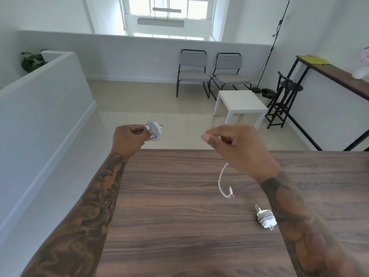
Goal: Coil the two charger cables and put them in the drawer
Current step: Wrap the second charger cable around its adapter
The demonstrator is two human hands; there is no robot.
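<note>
My left hand (127, 139) holds a white charger (152, 130) with its cable wound round it, out past the far edge of the wooden table (179, 216). My right hand (237, 146) pinches the loose end of a white cable (221, 180), which hangs down in a curve and ends in a plug just above the table. A second white charger (265, 215), cable wrapped round it, lies on the table by my right forearm. No drawer is in view.
Beyond the table lies a tiled floor with a small white side table (239, 104), two grey chairs (211, 72), a black stool (285, 98) and a long dark bench (339, 76) at the right. A white partition wall (40, 116) runs along the left.
</note>
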